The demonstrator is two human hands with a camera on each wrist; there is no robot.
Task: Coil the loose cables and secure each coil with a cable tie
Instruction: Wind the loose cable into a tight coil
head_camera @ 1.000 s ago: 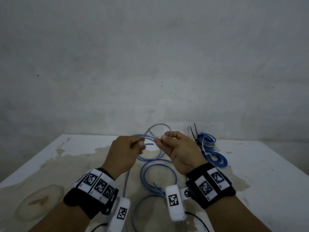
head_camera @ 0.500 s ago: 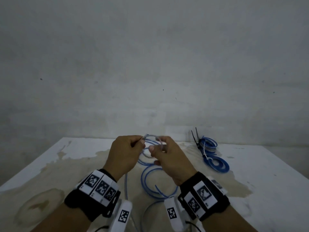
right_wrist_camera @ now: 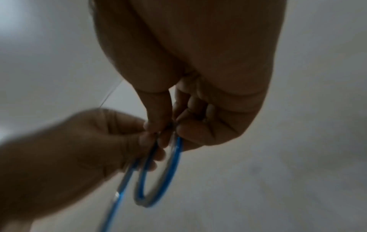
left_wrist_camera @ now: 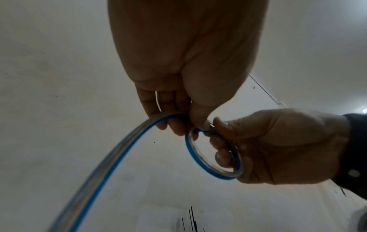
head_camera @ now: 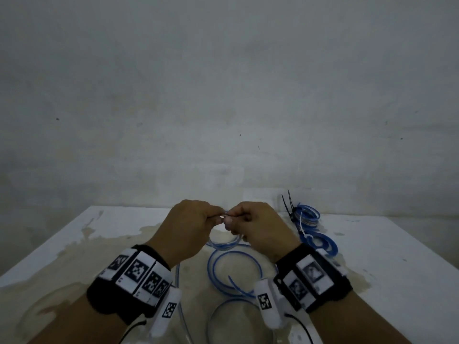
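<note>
A blue-and-clear cable (head_camera: 234, 269) lies in loose loops on the white table (head_camera: 387, 264) and rises to both hands. My left hand (head_camera: 191, 224) pinches it between thumb and fingers, and the long run (left_wrist_camera: 111, 160) trails down from there. My right hand (head_camera: 255, 224) grips a small loop (left_wrist_camera: 214, 153) of the same cable, fingers curled through it. The two hands touch at the fingertips above the table's middle. In the right wrist view the loop (right_wrist_camera: 158, 180) hangs below both hands. A thin white strip (left_wrist_camera: 157, 100) shows in the left palm.
A finished blue coil (head_camera: 313, 232) bound with a white tie lies at the back right of the table. Black cable ties (head_camera: 288, 204) stick up beside it. A grey wall stands behind the table. Stains mark the table's left and middle.
The hands have drawn together and lowered slightly. The large raised loop seen a second ago has shrunk to a small loop held at the fingertips.
</note>
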